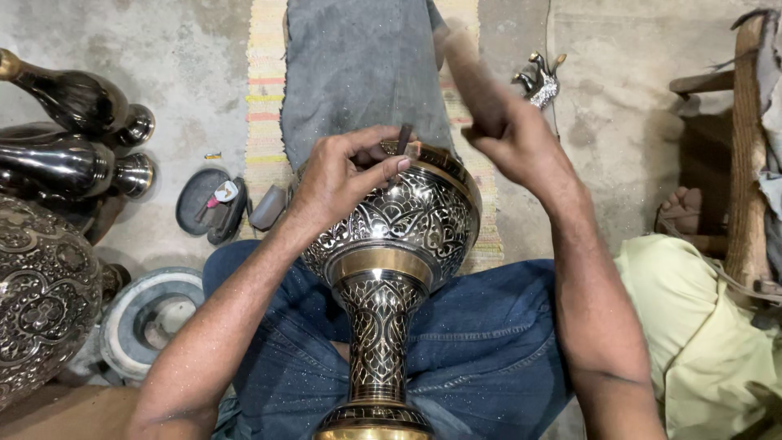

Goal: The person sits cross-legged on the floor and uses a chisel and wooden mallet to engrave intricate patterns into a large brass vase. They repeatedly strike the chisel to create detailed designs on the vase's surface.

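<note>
While the vase (pixel 391 244) lies across our lap, its wide end away from us, we take it as the landmark. Left of it, dark vessels (pixel 77 134) and an engraved pot (pixel 41 301) crowd the floor, with a grey ring (pixel 142 314) just beside our knee, so little open floor is left on that side. Beyond the vase a striped mat (pixel 261 90) runs away under a grey cloth (pixel 358 65).

Our left hand (pixel 346 175) rests on the vase's shoulder, fingers curled and pinched on a short dark punch (pixel 403 137) that stands at the rim. The forearm comes up from lower left, wrist bent down onto the metal.

Our right hand (pixel 509 130) is raised above and right of the rim, closed around a wooden handle (pixel 472 73) that is blurred; its head we cannot see. The forearm climbs steeply from lower right.

Right of the vase, bare concrete opens up to a small figurine (pixel 539 80); further right sit a person's yellow-green clothing (pixel 700 326) and a wooden frame (pixel 745 147).
</note>
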